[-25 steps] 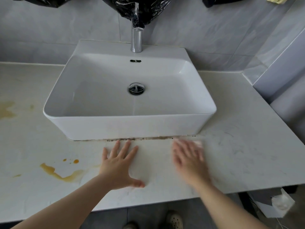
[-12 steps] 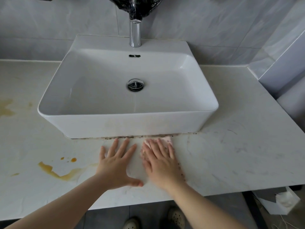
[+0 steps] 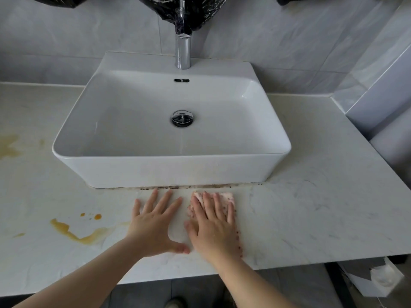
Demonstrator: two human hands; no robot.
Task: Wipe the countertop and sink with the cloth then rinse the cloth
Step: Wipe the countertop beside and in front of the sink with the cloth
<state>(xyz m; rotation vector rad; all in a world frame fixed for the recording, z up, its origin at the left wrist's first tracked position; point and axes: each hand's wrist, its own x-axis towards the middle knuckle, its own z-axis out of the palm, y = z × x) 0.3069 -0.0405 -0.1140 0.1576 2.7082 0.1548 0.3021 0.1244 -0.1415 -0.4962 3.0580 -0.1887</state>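
My right hand (image 3: 214, 227) lies flat, fingers spread, pressing a pale pink cloth (image 3: 226, 196) onto the light marble countertop (image 3: 311, 218) just in front of the white vessel sink (image 3: 155, 172). Only the cloth's far edge shows past my fingertips. My left hand (image 3: 155, 223) rests flat and empty on the counter beside it, thumb touching the right hand. Dark specks trail along the right hand's outer edge and along the sink's base seam (image 3: 200, 187).
Orange-brown spill marks (image 3: 73, 232) stain the counter at the left, with another stain (image 3: 9, 145) at the far left edge. A chrome faucet (image 3: 182, 52) stands behind the basin under a black plastic bag (image 3: 189, 12). A tiled wall ledge (image 3: 378, 107) bounds the right.
My right hand slid the cloth leftward from the right side until it sits next to my left hand. The left hand stayed in place.
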